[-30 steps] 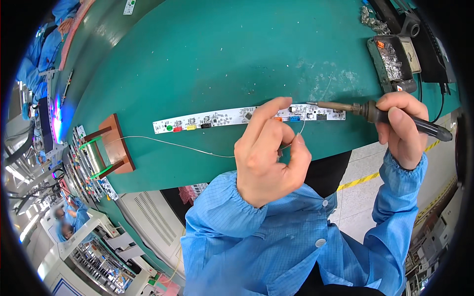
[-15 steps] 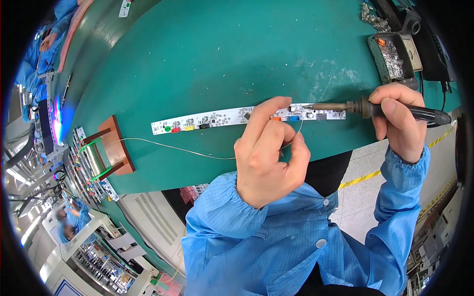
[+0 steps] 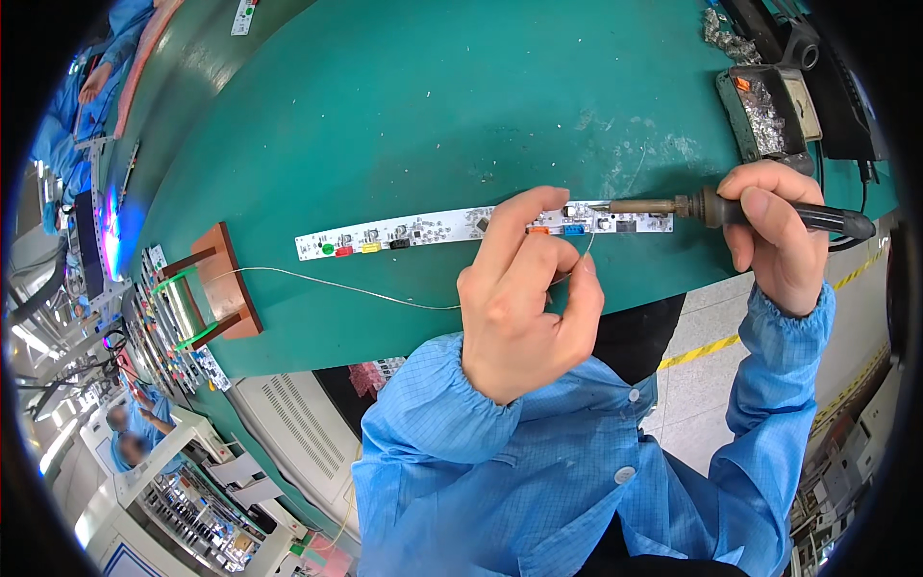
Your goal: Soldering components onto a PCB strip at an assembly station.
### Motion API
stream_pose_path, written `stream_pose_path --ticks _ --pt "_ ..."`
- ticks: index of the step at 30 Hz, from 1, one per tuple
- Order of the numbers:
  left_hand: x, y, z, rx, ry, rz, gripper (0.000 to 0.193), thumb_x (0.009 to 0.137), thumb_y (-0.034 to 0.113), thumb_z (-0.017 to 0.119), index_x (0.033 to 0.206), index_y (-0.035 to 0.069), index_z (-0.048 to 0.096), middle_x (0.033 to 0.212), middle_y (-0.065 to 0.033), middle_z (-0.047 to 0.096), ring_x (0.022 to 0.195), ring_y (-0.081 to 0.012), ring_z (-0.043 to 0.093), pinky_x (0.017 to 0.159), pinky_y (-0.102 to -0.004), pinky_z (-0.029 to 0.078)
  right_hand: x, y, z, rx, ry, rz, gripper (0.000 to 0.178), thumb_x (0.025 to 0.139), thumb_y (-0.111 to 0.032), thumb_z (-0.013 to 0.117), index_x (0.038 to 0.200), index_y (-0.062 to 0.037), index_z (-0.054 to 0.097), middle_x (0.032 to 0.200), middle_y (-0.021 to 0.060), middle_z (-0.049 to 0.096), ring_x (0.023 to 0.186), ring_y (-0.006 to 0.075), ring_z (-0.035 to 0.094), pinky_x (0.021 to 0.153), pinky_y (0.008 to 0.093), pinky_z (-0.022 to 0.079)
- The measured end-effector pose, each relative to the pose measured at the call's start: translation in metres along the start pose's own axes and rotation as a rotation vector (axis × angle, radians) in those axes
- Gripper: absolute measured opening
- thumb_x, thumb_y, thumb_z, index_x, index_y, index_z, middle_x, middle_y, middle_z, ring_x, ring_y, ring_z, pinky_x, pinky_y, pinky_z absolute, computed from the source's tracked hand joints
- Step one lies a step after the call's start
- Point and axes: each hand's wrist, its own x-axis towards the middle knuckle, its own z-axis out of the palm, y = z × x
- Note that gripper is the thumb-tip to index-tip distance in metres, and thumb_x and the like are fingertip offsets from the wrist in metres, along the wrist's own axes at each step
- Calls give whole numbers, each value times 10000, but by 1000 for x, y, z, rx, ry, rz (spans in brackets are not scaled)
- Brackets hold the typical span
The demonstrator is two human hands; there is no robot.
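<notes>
A long white circuit board (image 3: 452, 228) with coloured connectors lies across the green mat. My right hand (image 3: 784, 231) grips a soldering iron (image 3: 711, 209) by its black handle, and the iron's tip meets the board near the blue connector (image 3: 574, 230). My left hand (image 3: 524, 298) is closed on thin solder wire (image 3: 365, 295), pinched between thumb and fingers, its free end rising beside the blue connector. The index finger of that hand reaches over the board's upper edge. From the hand, the wire runs left to a spool (image 3: 185, 313) with green rims on a brown wooden stand (image 3: 231, 281).
A metal tray (image 3: 766, 113) with crumpled silvery scraps stands at the far right, beside dark equipment. More boards (image 3: 159, 327) are stacked past the spool at the left. Other people in blue sit at the upper left and lower left. The mat's (image 3: 385, 115) near edge borders my sleeves.
Both hands stay almost where they were, with the iron's tip still on the board. The solder's free end has shifted slightly to the right.
</notes>
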Motion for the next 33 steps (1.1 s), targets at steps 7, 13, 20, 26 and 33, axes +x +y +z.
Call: stream_pose_path --ticks 7,13,20,26,33 --pt "-1 0 0 -8 4 -7 122 696 -74 629 662 -5 535 1065 -200 599 483 -35 491 386 -182 345 -1 1 1 -15 10 -11 233 813 -153 542 880 35 661 668 74 607 436 94 503 394 205 361" --pt "0 1 2 -9 3 -1 123 690 -76 628 659 -3 534 1059 -203 601 476 -31 480 383 -183 335 -3 2 -2 -6 30 -15 234 818 -160 546 886 35 656 660 73 596 443 94 493 403 207 349" --pt "2 4 0 23 19 10 121 672 -71 634 638 -4 539 1058 -202 612 486 -45 485 406 -191 357 -47 28 -2 59 509 -401 328 913 -259 493 996 40 599 763 136 588 516 156 496 490 261 400" --pt "-3 1 1 110 58 127 109 644 -48 653 684 -5 560 1080 -209 590 503 -142 521 435 -250 408 -59 73 -15 -560 671 -604 509 936 -377 431 1209 48 498 1010 264 614 993 328 579 946 424 389" --pt "8 46 -49 432 -89 375 288 567 -4 706 852 24 679 1056 -187 593 718 -237 524 567 -305 442 -56 65 -23 -515 650 -635 481 927 -328 459 1186 73 514 1076 252 589 1026 315 576 929 410 407"
